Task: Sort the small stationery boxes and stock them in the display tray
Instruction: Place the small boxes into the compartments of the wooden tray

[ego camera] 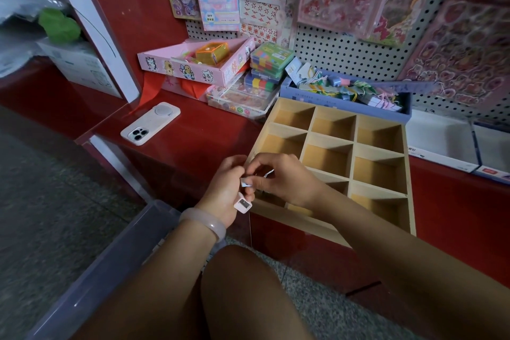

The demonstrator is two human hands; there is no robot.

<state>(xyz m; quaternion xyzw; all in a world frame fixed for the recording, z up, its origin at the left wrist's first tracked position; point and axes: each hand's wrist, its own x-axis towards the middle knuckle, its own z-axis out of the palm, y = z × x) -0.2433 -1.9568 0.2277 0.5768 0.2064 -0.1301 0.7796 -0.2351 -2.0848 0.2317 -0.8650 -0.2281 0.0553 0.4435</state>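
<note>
A wooden display tray point(408, 174) with a grid of compartments lies on the red counter, its near edge hanging over the counter front. The compartments I can see hold nothing. My left hand point(230, 190) grips a small pink box point(242, 204) and other small pale pieces, in front of the tray's near left corner. My right hand point(278, 176) meets it there, its fingertips pinching a small white piece point(246, 183) held between both hands. What exactly that piece is stays unclear.
A white phone point(150, 127) lies on the counter at left. Behind the tray stand a pink carton point(193, 70) with an orange box, stacked colourful cases point(271, 59) and a blue box point(347, 96) of tagged items. A clear plastic bin point(110, 262) sits on the floor by my knee.
</note>
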